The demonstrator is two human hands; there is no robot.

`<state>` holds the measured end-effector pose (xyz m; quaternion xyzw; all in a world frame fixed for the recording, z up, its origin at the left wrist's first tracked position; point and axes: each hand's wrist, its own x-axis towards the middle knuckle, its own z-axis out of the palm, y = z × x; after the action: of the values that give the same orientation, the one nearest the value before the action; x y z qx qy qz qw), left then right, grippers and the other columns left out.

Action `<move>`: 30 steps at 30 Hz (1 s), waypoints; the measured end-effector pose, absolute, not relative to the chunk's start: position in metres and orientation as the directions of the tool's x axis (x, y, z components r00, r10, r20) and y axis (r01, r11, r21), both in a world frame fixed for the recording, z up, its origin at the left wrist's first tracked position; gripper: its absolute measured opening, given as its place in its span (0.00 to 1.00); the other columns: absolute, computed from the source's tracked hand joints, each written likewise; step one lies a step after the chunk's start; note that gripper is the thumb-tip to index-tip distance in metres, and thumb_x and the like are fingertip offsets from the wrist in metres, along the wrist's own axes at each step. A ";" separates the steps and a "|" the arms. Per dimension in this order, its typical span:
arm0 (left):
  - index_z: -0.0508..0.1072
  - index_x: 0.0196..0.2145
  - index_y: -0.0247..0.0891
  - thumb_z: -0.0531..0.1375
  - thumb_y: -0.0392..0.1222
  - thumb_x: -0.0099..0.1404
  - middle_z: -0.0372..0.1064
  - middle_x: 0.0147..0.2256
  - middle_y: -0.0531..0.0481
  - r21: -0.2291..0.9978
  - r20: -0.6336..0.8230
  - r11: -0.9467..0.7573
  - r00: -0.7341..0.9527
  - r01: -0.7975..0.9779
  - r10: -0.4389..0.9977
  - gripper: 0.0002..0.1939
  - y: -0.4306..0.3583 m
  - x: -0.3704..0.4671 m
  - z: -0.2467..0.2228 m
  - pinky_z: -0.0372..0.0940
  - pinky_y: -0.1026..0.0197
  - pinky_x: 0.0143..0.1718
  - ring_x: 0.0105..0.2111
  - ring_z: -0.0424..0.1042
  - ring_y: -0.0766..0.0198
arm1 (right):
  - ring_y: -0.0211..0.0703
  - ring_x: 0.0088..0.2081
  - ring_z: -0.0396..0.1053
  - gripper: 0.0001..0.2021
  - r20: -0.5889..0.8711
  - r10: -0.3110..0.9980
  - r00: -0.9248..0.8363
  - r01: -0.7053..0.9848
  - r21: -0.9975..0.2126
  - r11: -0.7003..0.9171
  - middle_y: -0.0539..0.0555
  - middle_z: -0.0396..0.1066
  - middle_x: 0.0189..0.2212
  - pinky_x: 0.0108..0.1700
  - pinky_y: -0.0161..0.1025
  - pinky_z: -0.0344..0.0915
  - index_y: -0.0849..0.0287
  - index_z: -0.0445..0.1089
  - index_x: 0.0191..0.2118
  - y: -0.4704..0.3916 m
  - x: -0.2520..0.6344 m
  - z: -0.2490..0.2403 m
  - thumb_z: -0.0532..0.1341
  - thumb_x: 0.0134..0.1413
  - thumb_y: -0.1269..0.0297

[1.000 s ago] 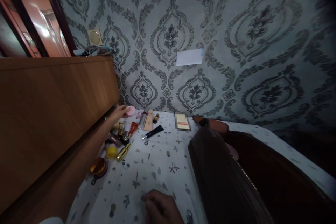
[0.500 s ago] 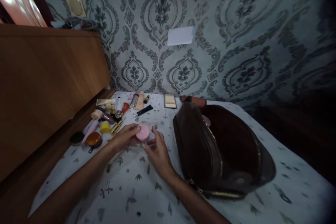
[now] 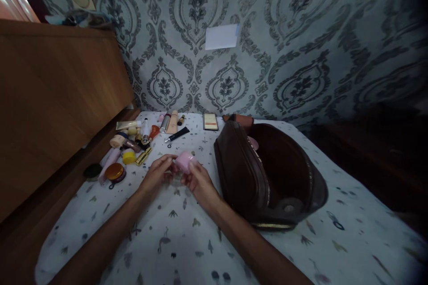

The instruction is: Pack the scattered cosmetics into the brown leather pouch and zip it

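A small pink cosmetic jar [image 3: 185, 161] is held between my two hands above the patterned sheet, its lid tilted to one side. My right hand [image 3: 199, 183] grips it from the right, thumb pressed on the pink part. On the left side, the fingers of my left hand [image 3: 160, 173] close on the jar's edge. The lower part of the jar is partly hidden by fingers. Just right of my hands stands a dark brown bag [image 3: 240, 173], unzipped and gaping, with a pink round thing [image 3: 253, 143] showing inside its opening.
Several cosmetics lie at the left, among them an amber-lidded jar [image 3: 115, 172], a yellow jar [image 3: 129, 156] and a gold tube [image 3: 143, 156]. Farther back are a black tube [image 3: 177, 135] and a small palette [image 3: 210, 122]. A wooden cabinet [image 3: 60, 98] borders the left side.
The pink jar has tilted in my hands, and my right hand has closed onto it from being partly apart. The view has shifted slightly.
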<state>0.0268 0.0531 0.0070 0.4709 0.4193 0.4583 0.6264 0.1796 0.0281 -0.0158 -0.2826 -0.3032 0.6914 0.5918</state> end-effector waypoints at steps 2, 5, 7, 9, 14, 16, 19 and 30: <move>0.75 0.44 0.38 0.67 0.61 0.56 0.65 0.24 0.58 0.983 -0.064 0.098 0.216 -0.153 0.974 0.27 0.051 0.026 0.005 0.55 0.69 0.21 0.22 0.62 0.70 | 0.35 0.24 0.69 0.21 -0.086 0.970 -0.226 -0.700 -0.678 -0.223 0.53 0.77 0.31 0.28 0.32 0.66 0.61 0.74 0.41 0.028 0.180 -0.014 0.67 0.53 0.47; 0.76 0.43 0.37 0.67 0.59 0.58 0.65 0.23 0.57 0.993 -0.022 0.046 0.213 -0.106 0.977 0.25 0.048 0.022 0.003 0.55 0.68 0.23 0.22 0.61 0.70 | 0.38 0.25 0.73 0.25 -0.176 0.917 -0.359 -0.710 -0.586 -0.390 0.56 0.78 0.28 0.27 0.32 0.67 0.63 0.73 0.43 0.029 0.181 -0.013 0.60 0.60 0.42; 0.77 0.44 0.37 0.66 0.58 0.59 0.71 0.30 0.53 0.996 0.018 0.000 0.213 -0.085 0.977 0.23 0.048 0.019 0.003 0.62 0.66 0.31 0.29 0.68 0.66 | 0.39 0.25 0.75 0.28 -0.209 0.887 -0.411 -0.703 -0.548 -0.454 0.58 0.78 0.26 0.27 0.32 0.67 0.64 0.73 0.43 0.030 0.182 -0.012 0.55 0.63 0.40; 0.77 0.46 0.38 0.66 0.57 0.59 0.75 0.40 0.48 0.996 0.057 -0.041 0.217 -0.077 0.974 0.23 0.047 0.018 0.004 0.64 0.62 0.43 0.41 0.72 0.60 | 0.39 0.25 0.75 0.29 -0.225 0.879 -0.420 -0.702 -0.534 -0.471 0.59 0.79 0.27 0.27 0.32 0.68 0.65 0.73 0.43 0.030 0.182 -0.011 0.52 0.64 0.39; 0.73 0.52 0.39 0.68 0.56 0.57 0.72 0.51 0.43 0.993 0.108 -0.089 0.266 -0.082 0.958 0.28 0.044 0.022 0.004 0.64 0.56 0.52 0.52 0.70 0.52 | 0.38 0.25 0.73 0.29 -0.255 0.891 -0.376 -0.694 -0.560 -0.453 0.56 0.78 0.26 0.26 0.31 0.67 0.64 0.74 0.41 0.028 0.178 -0.014 0.55 0.61 0.38; 0.71 0.54 0.39 0.68 0.55 0.57 0.71 0.53 0.42 0.992 0.114 -0.093 0.296 -0.083 0.948 0.31 0.042 0.024 0.002 0.66 0.55 0.50 0.49 0.72 0.52 | 0.38 0.28 0.73 0.25 -0.216 0.936 -0.277 -0.706 -0.615 -0.350 0.54 0.78 0.31 0.27 0.30 0.67 0.61 0.73 0.43 0.026 0.176 -0.016 0.64 0.54 0.41; 0.69 0.56 0.40 0.69 0.54 0.56 0.70 0.55 0.41 0.990 0.131 -0.109 0.325 -0.086 0.937 0.33 0.040 0.026 0.001 0.67 0.54 0.51 0.50 0.72 0.51 | 0.39 0.34 0.72 0.25 -0.110 0.992 -0.064 -0.610 -0.783 -0.126 0.52 0.76 0.37 0.30 0.31 0.67 0.57 0.71 0.47 0.024 0.176 -0.018 0.73 0.44 0.51; 0.71 0.51 0.38 0.67 0.53 0.58 0.73 0.51 0.41 0.990 0.141 -0.137 0.301 -0.033 0.943 0.27 0.038 0.025 0.004 0.64 0.51 0.56 0.52 0.71 0.49 | 0.43 0.42 0.69 0.31 0.161 0.987 0.014 -0.196 -0.967 0.161 0.52 0.71 0.44 0.44 0.39 0.68 0.55 0.65 0.52 0.024 0.172 -0.022 0.71 0.38 0.62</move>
<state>0.0255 0.0381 0.0038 0.6019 0.3782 0.4543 0.5369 0.1722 0.0236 -0.0216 -0.4054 -0.4876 0.5052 0.5854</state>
